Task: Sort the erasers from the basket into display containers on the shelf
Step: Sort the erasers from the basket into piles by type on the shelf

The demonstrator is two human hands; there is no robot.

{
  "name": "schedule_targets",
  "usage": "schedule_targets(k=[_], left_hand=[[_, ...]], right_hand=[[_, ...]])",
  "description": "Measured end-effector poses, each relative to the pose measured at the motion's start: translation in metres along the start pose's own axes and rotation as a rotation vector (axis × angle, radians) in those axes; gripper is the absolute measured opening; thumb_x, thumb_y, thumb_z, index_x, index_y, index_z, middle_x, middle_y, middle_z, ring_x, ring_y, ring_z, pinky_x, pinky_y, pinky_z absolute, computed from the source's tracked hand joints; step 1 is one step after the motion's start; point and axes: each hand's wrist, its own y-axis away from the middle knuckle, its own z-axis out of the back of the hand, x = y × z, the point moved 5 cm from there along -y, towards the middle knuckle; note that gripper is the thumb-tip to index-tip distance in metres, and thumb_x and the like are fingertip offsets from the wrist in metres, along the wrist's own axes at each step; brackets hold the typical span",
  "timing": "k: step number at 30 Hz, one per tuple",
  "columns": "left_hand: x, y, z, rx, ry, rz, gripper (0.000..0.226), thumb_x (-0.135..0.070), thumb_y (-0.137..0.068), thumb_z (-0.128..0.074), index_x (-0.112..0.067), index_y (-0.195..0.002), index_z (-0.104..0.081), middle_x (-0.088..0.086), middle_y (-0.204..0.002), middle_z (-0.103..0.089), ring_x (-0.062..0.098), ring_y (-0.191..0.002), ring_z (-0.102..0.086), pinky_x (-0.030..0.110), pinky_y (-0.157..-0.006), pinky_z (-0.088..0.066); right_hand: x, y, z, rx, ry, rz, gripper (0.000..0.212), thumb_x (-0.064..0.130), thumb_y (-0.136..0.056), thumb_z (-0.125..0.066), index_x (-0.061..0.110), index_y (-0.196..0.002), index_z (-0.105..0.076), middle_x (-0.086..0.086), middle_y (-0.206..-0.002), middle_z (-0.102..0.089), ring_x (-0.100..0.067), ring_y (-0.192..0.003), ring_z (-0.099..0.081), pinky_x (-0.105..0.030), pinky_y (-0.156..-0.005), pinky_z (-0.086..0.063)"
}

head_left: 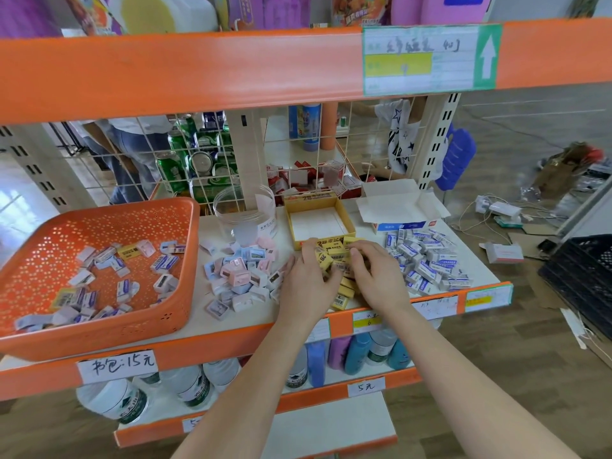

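Gathering the yellow erasers [341, 286] is the step in hand. They lie in a heap on the shelf [198, 313], just in front of the yellow box [351, 234], and both hands are on that heap. The left hand [306, 276] has its fingers curled round a few of them, with one printed eraser showing between thumb and fingers. The right hand [379, 273] comes in from the other side, its fingers bent down over the heap and its thumb pinching against a block near the top. How many it holds underneath is hidden.

The sorting looks well along but not done. Pastel erasers [238, 271] sit in a pile in front of the jar [245, 210], and blue erasers [427, 260] lie in a pile in front of the white box [400, 207]. Neither pile is in its container. The yellow box looks nearly empty. The basket [185, 293] at the left still holds a scatter of mixed erasers, mostly blue and pastel, with a yellow one or two.

The next move probably calls for squaring the held erasers into a neat stack, lifting them over the low front wall of the yellow box, and setting them flat inside. Loose ones may slip from the grip, so a firm two-handed squeeze would help.
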Motion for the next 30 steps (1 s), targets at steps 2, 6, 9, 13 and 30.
schedule_targets(k=[2,6,9,13,30], left_hand=[[-0.001,0.001,0.001,0.021,0.028,0.007,0.062,-0.033,-0.088,-0.054,-0.018,-0.142,-0.027,0.003,-0.134,-0.051,0.023,-0.125,-0.045,0.036,-0.099,-0.038],[-0.005,0.002,0.003,0.044,0.043,0.004,0.061,-0.032,-0.091,-0.053,-0.021,-0.144,-0.026,0.000,-0.137,-0.048,0.022,-0.120,-0.047,0.031,-0.092,-0.038],[-0.006,0.001,0.002,0.026,0.023,-0.033,0.057,-0.032,-0.091,-0.052,-0.019,-0.142,-0.030,0.000,-0.141,-0.043,0.018,-0.128,-0.039,0.033,-0.103,-0.033],[-0.003,0.000,0.000,-0.009,0.025,-0.045,0.056,-0.030,-0.090,-0.053,-0.016,-0.141,-0.033,-0.001,-0.142,-0.038,0.015,-0.132,-0.034,0.033,-0.108,-0.030],[-0.006,-0.022,0.145,-0.352,0.080,-0.182,0.044,-0.009,-0.087,-0.054,-0.009,-0.130,-0.047,0.002,-0.128,-0.049,0.011,-0.119,-0.041,0.010,-0.095,-0.024]], right_hand=[[0.002,0.001,0.002,-0.011,-0.026,-0.010,0.044,0.038,-0.092,-0.035,0.012,-0.113,-0.064,-0.001,-0.117,-0.062,-0.015,-0.108,-0.055,-0.027,-0.092,-0.041],[0.002,0.001,0.003,-0.021,-0.041,-0.006,0.047,0.038,-0.091,-0.032,0.011,-0.110,-0.065,-0.002,-0.115,-0.063,-0.015,-0.107,-0.055,-0.023,-0.090,-0.038],[0.003,0.002,0.004,-0.022,-0.051,-0.013,0.048,0.038,-0.091,-0.031,0.011,-0.111,-0.065,-0.003,-0.116,-0.063,-0.016,-0.108,-0.055,-0.023,-0.091,-0.038],[0.003,0.002,0.005,-0.027,-0.064,-0.025,0.050,0.040,-0.093,-0.028,0.012,-0.113,-0.064,-0.003,-0.116,-0.063,-0.015,-0.109,-0.055,-0.026,-0.093,-0.039],[0.124,-0.042,-0.012,0.067,-0.009,0.380,0.042,0.033,-0.094,-0.035,0.013,-0.125,-0.057,-0.004,-0.123,-0.061,-0.020,-0.116,-0.051,-0.028,-0.095,-0.035]])
